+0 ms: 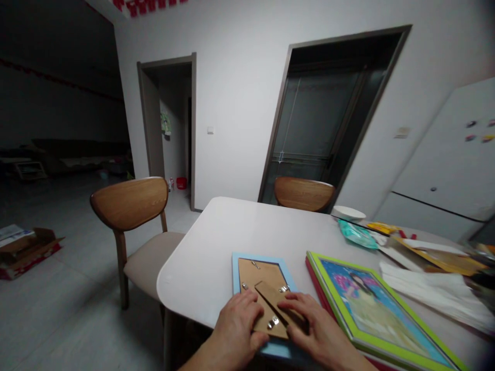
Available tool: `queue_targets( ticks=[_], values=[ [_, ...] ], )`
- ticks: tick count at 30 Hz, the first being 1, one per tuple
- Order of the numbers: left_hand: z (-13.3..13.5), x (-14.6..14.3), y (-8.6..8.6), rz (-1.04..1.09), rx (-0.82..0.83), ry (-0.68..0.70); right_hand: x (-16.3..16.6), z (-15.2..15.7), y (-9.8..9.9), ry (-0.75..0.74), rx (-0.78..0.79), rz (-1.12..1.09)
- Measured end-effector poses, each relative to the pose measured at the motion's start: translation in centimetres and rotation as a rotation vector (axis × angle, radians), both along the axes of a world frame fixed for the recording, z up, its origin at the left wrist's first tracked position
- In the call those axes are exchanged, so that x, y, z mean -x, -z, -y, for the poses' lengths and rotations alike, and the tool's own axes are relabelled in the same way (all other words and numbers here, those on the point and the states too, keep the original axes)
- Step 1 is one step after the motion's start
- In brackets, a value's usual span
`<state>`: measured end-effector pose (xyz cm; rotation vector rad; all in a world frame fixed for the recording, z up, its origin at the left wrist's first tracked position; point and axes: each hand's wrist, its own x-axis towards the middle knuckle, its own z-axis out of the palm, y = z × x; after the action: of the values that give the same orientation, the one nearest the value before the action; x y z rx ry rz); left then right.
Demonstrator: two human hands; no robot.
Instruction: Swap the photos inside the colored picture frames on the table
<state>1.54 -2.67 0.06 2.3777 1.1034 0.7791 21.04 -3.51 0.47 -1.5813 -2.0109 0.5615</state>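
A light blue picture frame (235, 275) lies face down near the front edge of the white table, its brown backing board (247, 273) facing up. Small metal clips (273, 323) sit around the board. A brown stand leg (270, 294) runs slantwise across it. My left hand (242, 324) holds the frame's left side, with bent fingers on the board and the thumb near the lower edge. My right hand (313, 324) has its fingers and thumb around the right side of the stand leg. Its palm hides part of the frame's right side.
Right of my hands, a green picture frame (348, 330) lies on something red. Beyond it are white paper (429, 288), a teal packet (358, 234), a white bowl (348, 213) and yellow envelopes (444, 257). Wooden chairs (131, 203) (303, 193) stand left and behind the table (209, 242).
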Motion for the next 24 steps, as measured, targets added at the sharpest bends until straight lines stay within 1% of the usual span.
queue_targets(
  ticks=[4, 8, 14, 18, 21, 24],
  values=[
    [-0.5, -0.5, 0.9, -0.025, -0.005, -0.032, -0.1, -0.3, 0.7, -0.004, -0.008, 0.033],
    [-0.6, -0.4, 1.5, -0.04, -0.01, -0.038, 0.3, -0.5, 0.8, -0.036, -0.039, 0.072],
    [-0.1, 0.1, 1.3, -0.123, 0.101, -0.029, 0.3, -0.3, 0.4, 0.013, -0.056, 0.15],
    [-0.5, 0.8, 1.4, -0.093, 0.128, -0.035, 0.3, -0.2, 0.3, 0.034, -0.037, 0.212],
    [-0.7, 1.3, 1.3, -0.093, 0.122, -0.014, 0.7, -0.5, 0.8, 0.0, -0.054, 0.213],
    [-0.5, 1.4, 1.1, -0.118, 0.104, 0.018, 1.2, -1.1, 1.7, -0.019, -0.117, 0.212]
  ],
)
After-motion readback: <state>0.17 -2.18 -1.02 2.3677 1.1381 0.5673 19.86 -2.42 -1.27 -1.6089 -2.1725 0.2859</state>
